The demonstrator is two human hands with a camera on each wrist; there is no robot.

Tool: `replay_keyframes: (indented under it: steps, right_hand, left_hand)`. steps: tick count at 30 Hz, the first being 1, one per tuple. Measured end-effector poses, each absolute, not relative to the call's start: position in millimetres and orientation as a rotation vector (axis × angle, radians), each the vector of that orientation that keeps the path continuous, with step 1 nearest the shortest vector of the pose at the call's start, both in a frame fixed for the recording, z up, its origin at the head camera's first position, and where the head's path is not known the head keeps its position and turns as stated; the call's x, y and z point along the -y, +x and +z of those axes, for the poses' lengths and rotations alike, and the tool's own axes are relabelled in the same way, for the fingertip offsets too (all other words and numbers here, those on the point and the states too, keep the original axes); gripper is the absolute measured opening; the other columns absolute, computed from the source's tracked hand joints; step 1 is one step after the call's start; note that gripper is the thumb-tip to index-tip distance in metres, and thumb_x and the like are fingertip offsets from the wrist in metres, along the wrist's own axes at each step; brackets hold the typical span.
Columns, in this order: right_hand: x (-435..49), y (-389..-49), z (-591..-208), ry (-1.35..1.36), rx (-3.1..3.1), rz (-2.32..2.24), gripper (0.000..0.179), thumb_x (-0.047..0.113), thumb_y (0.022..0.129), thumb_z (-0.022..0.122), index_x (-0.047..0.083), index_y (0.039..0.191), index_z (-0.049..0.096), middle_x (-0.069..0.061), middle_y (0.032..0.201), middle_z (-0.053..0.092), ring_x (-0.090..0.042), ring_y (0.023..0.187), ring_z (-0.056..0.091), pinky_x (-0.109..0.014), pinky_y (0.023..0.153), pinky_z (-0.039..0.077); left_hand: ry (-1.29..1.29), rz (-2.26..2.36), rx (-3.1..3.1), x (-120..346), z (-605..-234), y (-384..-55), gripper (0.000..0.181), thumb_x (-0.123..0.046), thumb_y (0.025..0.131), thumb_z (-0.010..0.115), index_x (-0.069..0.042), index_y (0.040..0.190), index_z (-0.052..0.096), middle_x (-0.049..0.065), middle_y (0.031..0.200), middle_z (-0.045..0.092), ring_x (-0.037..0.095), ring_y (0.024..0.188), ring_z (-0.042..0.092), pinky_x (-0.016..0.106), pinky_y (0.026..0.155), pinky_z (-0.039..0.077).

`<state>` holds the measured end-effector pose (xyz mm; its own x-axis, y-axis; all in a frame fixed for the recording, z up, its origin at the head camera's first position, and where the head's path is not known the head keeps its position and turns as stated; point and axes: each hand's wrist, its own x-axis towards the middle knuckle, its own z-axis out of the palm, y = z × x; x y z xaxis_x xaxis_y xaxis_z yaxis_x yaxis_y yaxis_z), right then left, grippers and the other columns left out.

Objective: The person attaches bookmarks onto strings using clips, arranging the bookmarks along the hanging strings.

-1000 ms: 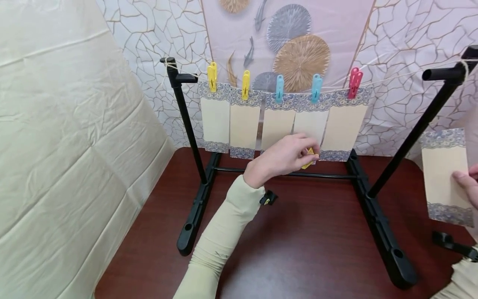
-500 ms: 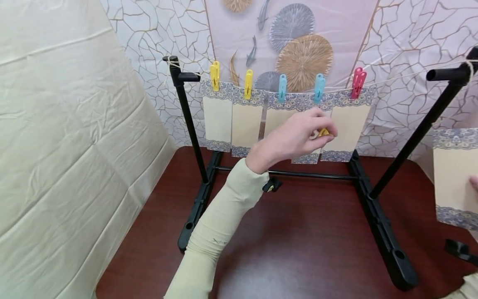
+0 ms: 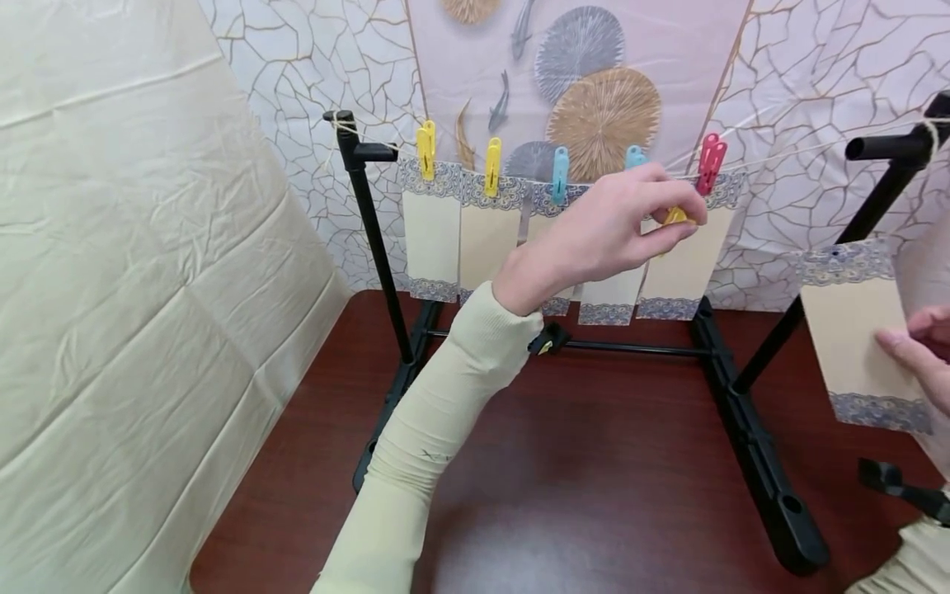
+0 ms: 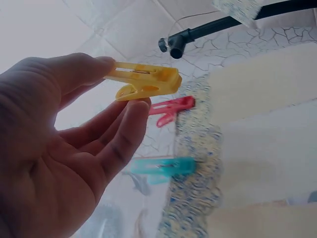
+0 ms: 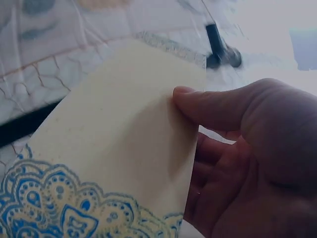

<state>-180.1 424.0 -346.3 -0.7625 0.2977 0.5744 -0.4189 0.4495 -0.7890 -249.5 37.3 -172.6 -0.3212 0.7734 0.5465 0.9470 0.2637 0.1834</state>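
My left hand [image 3: 604,227] pinches a yellow clothespin [image 4: 146,79] between thumb and fingers, in front of the hanging cards near the red clothespin [image 3: 711,163]. At the right, my right hand [image 3: 924,355] grips the right edge of a cream card [image 3: 853,330] with blue lace-patterned bands at top and bottom, thumb on its face. Several similar cards, such as the white card [image 3: 432,239] at the left end, hang from a string [image 3: 797,153]. Yellow clothespins [image 3: 493,167], blue clothespins [image 3: 560,175] and the red one clip them there. My left hand partly covers the middle cards.
The string runs between two uprights of a black stand [image 3: 374,247] on a dark red-brown table [image 3: 594,487]. The right upright [image 3: 772,351] passes behind the held card. Pale cloth [image 3: 134,289] slopes along the left side, and a patterned backdrop [image 3: 297,49] hangs behind.
My left hand has risen and moved right with the yellow clothespin, from the cards' lower edges toward the red clothespin. My right hand's card went right, then came back leftward and up.
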Motion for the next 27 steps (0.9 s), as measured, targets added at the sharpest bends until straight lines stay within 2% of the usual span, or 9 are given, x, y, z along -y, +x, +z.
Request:
replay_keyframes:
  steps: [6, 9, 15, 19, 23, 27]
  right_hand:
    - [-385, -182, -315, 0.324, 2.144, 1.25, 0.037, -0.012, 0.088, 0.061, 0.025, 0.084, 0.054, 0.028, 0.065, 0.056, 0.012, 0.05, 0.043, -0.014, 0.042, 0.028]
    - [-380, -186, -308, 0.291, 2.209, 1.196, 0.035, -0.008, 0.089, 0.064, 0.025, 0.084, 0.053, 0.03, 0.066, 0.055, 0.011, 0.051, 0.043, -0.012, 0.044, 0.029]
    - [-372, -197, -302, 0.2, 2.231, 1.233, 0.034, -0.004, 0.087, 0.068, 0.027, 0.084, 0.056, 0.033, 0.069, 0.059, 0.017, 0.057, 0.051, -0.003, 0.052, 0.036]
    - [-371, -202, -299, 0.163, 2.195, 1.291, 0.034, -0.005, 0.086, 0.069, 0.026, 0.083, 0.057, 0.033, 0.069, 0.062, 0.017, 0.057, 0.053, -0.003, 0.052, 0.037]
    - [-372, -205, -297, 0.148, 2.226, 1.267, 0.031, -0.003, 0.087, 0.069, 0.026, 0.086, 0.058, 0.034, 0.07, 0.062, 0.015, 0.057, 0.053, -0.005, 0.051, 0.037]
    - [-371, -209, -296, 0.14, 2.234, 1.278, 0.029, -0.003, 0.086, 0.069, 0.023, 0.087, 0.058, 0.032, 0.07, 0.063, 0.013, 0.056, 0.052, -0.006, 0.051, 0.037]
  left_hand:
    - [-1.535, -0.764, 2.174, -43, -155, -250, 0.018, -0.016, 0.099, 0.058, -0.009, 0.112, 0.068, -0.002, 0.109, 0.065, 0.005, 0.098, 0.056, 0.009, 0.083, 0.043]
    - [-1.507, -0.781, 2.186, -46, -149, -254, 0.016, -0.016, 0.099, 0.057, -0.009, 0.109, 0.068, -0.001, 0.112, 0.064, 0.005, 0.101, 0.057, 0.008, 0.083, 0.044]
    - [-1.393, -0.787, 2.297, -53, -139, -262, 0.012, -0.018, 0.099, 0.057, -0.013, 0.102, 0.066, -0.003, 0.111, 0.063, 0.003, 0.102, 0.058, 0.008, 0.082, 0.043]
    - [-1.372, -0.804, 2.332, -61, -132, -264, 0.009, -0.019, 0.099, 0.057, -0.014, 0.097, 0.065, -0.002, 0.11, 0.061, 0.001, 0.101, 0.059, 0.007, 0.085, 0.041]
    - [-1.399, -0.809, 2.308, -70, -125, -263, 0.009, -0.019, 0.1, 0.056, -0.014, 0.093, 0.061, -0.002, 0.109, 0.058, -0.001, 0.099, 0.058, 0.007, 0.083, 0.041]
    - [-1.387, -0.825, 2.257, -78, -117, -263, 0.011, -0.017, 0.1, 0.055, -0.015, 0.09, 0.056, -0.002, 0.103, 0.054, -0.002, 0.096, 0.053, 0.005, 0.083, 0.039]
